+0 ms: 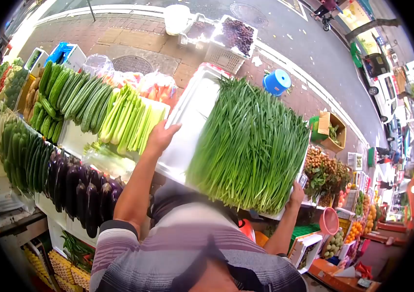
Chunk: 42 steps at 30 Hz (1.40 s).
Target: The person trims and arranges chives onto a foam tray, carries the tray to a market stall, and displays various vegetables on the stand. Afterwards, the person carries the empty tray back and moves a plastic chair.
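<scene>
A wide white foam tray (180, 146) is held up in front of my body. A thick bed of long green garlic chives (253, 151) covers its middle and right side, while its left part shows bare white. My left hand (160, 137) grips the tray's left edge, with the thumb over the rim. At the lower right edge, my right hand (295, 195) is closed around the tray's side, its fingers partly hidden. Celery stalks (131, 119) lie just left of my left hand.
Cucumbers (53, 87), ridged gourds (85, 100) and eggplants (78, 187) fill the stall on the left. A blue bucket (277, 82) and a crate of grapes (236, 36) stand on the pavement ahead. Longans (321, 168) and other fruit line the right side, near a pink basket (329, 221).
</scene>
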Motion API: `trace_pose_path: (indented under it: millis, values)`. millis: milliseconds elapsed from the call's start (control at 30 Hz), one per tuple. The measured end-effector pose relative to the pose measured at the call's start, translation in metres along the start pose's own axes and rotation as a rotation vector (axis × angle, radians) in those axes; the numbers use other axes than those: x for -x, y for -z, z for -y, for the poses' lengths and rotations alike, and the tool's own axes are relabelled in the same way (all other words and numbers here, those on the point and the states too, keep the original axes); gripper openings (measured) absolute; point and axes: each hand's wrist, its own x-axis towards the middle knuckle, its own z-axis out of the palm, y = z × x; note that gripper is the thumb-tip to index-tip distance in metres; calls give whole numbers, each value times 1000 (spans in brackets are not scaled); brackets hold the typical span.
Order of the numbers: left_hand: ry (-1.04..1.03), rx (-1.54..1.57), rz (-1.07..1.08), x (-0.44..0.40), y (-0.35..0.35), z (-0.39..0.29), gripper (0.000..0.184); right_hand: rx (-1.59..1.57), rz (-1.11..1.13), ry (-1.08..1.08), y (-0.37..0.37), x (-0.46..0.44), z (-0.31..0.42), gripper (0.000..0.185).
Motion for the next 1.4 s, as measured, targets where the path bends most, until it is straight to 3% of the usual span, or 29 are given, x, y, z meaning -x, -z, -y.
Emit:
trace_pose_path:
  millis: [267,400,500,700,800,833,867,933,1000,1067,1100,1200,1300,1333,1400]
  values:
    - [31,91,-85,-144,18,-42,52,2,121,8,-146,-136,65,30]
    - [-244,-182,-335,-236,11,-37,54,-57,225,3,-230,-217,100,30]
    - [22,-92,-222,-272,24,-75,52,-51,298,25,-282,-251,141,27]
    - [-2,-126,-333,-359,35,-102,51,80,285,46,-374,-338,195,26]
    - [170,-10,-268,-415,51,-108,49,48,395,63,-436,-363,240,28]
    - [112,-207,-369,-425,51,-141,46,28,406,85,-453,-386,241,28]
    - [116,-76,-329,-465,56,-102,46,81,367,66,-472,-403,250,28]
    - [127,-122,-358,-514,67,-112,50,-19,420,64,-525,-415,276,31]
    - [48,-70,-398,-553,85,-143,62,100,401,26,-578,-436,307,39]
    - [97,18,-392,-615,94,-101,62,87,423,111,-616,-488,307,37]
    - [62,-36,-417,-642,111,-96,62,92,558,2,-654,-459,351,41]
    - [120,24,-463,-664,158,-155,63,140,572,83,-736,-489,376,41]
    - [149,44,-556,-697,204,-169,51,175,656,135,-845,-509,409,40]
    - [251,27,-554,-697,224,-197,54,186,684,149,-878,-516,419,40]
    - [194,49,-679,-739,246,-164,56,209,740,178,-951,-527,437,40]
